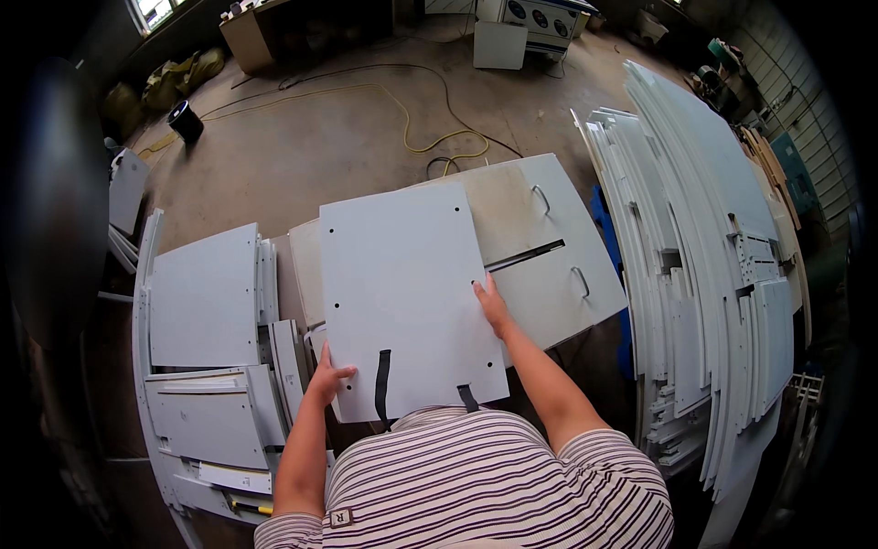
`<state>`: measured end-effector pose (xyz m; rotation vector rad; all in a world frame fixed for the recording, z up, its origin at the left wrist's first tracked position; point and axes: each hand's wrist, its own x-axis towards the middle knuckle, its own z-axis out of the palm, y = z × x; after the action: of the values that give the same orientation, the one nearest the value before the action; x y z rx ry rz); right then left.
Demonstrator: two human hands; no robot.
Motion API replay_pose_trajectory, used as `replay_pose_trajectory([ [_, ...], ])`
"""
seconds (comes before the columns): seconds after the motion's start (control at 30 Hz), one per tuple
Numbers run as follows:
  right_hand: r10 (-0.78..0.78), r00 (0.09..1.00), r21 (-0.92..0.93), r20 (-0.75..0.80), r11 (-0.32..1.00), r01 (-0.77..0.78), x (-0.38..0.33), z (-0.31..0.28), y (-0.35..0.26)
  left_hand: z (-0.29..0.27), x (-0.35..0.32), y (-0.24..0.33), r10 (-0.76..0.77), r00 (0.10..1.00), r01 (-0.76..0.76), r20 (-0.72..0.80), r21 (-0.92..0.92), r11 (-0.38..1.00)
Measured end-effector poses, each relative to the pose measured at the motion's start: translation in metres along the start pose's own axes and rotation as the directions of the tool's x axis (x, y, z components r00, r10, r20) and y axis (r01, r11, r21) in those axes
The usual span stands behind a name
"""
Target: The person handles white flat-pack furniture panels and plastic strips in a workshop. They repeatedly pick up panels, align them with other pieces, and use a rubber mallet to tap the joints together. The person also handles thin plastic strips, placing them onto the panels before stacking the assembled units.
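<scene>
A white rectangular panel [398,274] with several small dark holes near its edges is in front of my body. My left hand [326,377] grips its left edge near the lower corner, thumb on the upper face and the other fingers mostly hidden. On the opposite edge, farther up, my right hand [492,306] holds the panel, its thumb close to one of the holes. Behind and partly under this panel is a larger pale board [521,206] with a dark slot and two metal handles. Two black straps [382,380] hang over the panel's near end.
Stacks of white panels stand at my left [206,297] and, taller, at my right [672,247]. A yellow-handled tool [251,507] lies at lower left. Beyond the board, a yellow hose [407,128] and dark cables cross the floor. A black bucket [186,122] stands farther left.
</scene>
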<state>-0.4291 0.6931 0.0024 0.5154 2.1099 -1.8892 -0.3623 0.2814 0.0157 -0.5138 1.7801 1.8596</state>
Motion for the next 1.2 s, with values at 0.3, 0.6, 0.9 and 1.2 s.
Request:
replay_pose_trajectory([
  [0.3,-0.006,0.996,-0.069,-0.087,0.998,0.0,-0.032,0.008,0.005,-0.006,0.01,-0.002,0.057,0.996,-0.055,0.065,-0.028,0.998],
  [0.6,0.105,0.974,-0.284,-0.2,0.945,-0.161,-0.119,-0.007,0.07,-0.01,0.021,-0.038,-0.003,0.999,0.008,0.044,-0.122,0.992],
  [0.9,0.077,0.966,-0.281,-0.246,0.948,-0.147,-0.115,-0.074,0.079,0.05,-0.01,-0.047,-0.104,0.989,0.141,0.11,-0.422,0.896],
  [1.2,0.038,0.977,-0.174,-0.208,0.982,-0.076,-0.12,-0.158,0.097,0.142,-0.04,-0.048,-0.129,0.984,0.176,0.124,-0.542,0.822],
])
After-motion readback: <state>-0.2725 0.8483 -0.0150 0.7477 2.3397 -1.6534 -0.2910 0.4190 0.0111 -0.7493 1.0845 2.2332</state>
